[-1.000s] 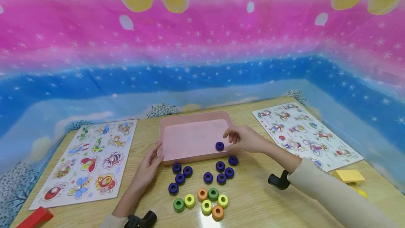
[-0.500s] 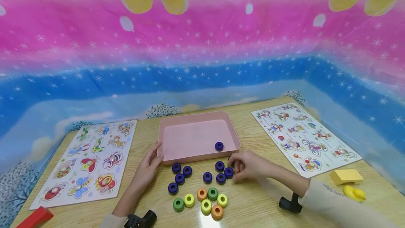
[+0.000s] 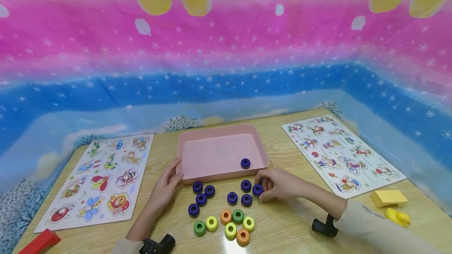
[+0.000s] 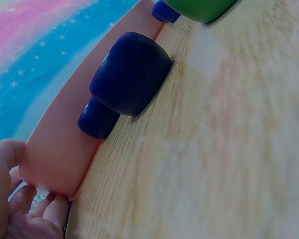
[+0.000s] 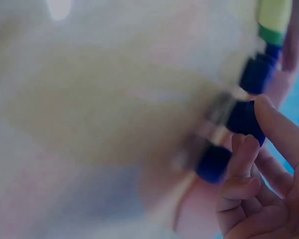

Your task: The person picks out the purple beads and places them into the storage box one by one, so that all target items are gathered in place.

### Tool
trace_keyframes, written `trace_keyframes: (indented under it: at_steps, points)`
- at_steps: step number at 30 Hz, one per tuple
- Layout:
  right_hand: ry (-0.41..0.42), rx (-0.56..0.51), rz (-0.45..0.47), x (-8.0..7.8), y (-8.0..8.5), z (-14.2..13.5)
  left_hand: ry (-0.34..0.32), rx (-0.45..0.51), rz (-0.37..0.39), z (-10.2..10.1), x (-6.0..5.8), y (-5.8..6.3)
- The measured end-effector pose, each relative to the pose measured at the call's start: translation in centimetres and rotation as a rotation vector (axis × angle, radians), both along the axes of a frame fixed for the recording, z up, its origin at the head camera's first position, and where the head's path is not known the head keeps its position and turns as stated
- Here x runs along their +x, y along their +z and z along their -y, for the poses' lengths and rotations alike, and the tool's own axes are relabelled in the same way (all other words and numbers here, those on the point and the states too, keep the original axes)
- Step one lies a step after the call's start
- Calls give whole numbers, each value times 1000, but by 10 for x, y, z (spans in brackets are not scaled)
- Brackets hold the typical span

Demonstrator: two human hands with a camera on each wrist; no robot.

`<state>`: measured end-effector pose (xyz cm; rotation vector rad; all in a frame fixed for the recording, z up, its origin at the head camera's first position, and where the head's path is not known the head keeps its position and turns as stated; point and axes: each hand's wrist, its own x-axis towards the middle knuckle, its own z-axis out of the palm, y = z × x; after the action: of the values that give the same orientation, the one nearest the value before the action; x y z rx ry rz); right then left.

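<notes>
My left hand (image 3: 166, 183) grips the near left corner of a shallow pink tray (image 3: 219, 176); in the left wrist view fingers lie on both sides of that corner. Just off the tray's near right corner, my right hand (image 3: 282, 183) pinches a dark blue bead (image 3: 257, 190) with a hole through it. The right wrist view shows this bead (image 5: 246, 119) between thumb and fingertips, with another blue bead (image 5: 214, 163) close by. One blue bead (image 3: 245, 163) sits inside the tray. More blue beads (image 3: 201, 199) lie in two loose groups in front of it.
Green, yellow and orange beads (image 3: 231, 231) lie nearer the front. Picture puzzle boards flank the tray, one left (image 3: 99, 183) and one right (image 3: 339, 152). At far right are a yellow block (image 3: 388, 198) and yellow duck (image 3: 398, 217); a red block (image 3: 39, 243) lies front left.
My right hand has come out of the tray, leaving one blue bead inside, and moved down to the beads in front. There it has taken hold of another blue bead. My left hand stays put.
</notes>
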<state>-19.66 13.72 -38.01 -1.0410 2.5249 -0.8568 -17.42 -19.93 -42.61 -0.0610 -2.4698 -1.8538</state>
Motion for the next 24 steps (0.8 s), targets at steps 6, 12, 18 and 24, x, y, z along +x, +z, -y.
trace_keyframes:
  at_steps: [6, 12, 18, 24]
  points:
    - [-35, -31, -82, -23, 24, -4, -14, 3, -26, -2, -3, 3]
    - [-35, -54, -136, -59, 31, 6, -10, 21, -21, 0, 0, 1]
    - [-94, -20, -181, -87, 16, 20, -8, 27, -25, 1, 2, -1]
    - [-86, 120, -226, -97, 7, 34, -1, 36, -11, 0, 1, -1]
